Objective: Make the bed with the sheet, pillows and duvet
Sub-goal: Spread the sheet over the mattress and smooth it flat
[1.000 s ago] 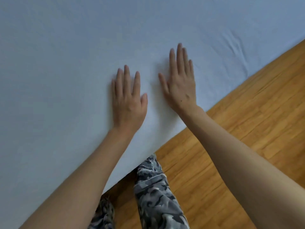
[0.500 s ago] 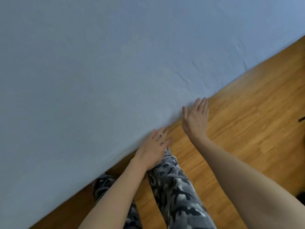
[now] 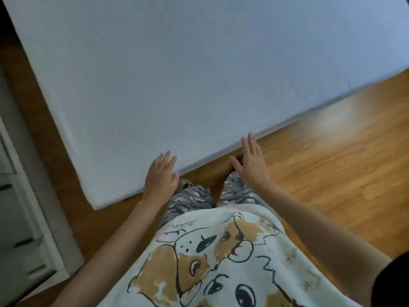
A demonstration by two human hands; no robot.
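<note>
Head view showed the pale blue sheet (image 3: 199, 85) spread smooth over the bed, near corner at left. Left hand (image 3: 160, 176) and right hand (image 3: 252, 165) hovered flat-fingered and empty by its edge. Sheet step looked finished; pillows, unseen, likely needed fetching next.

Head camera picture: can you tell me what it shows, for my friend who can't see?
A pale blue sheet lies smooth over the bed, its corner near a wooden floor. The person stands beside it, left hand and right hand open by the bed's edge.
</note>
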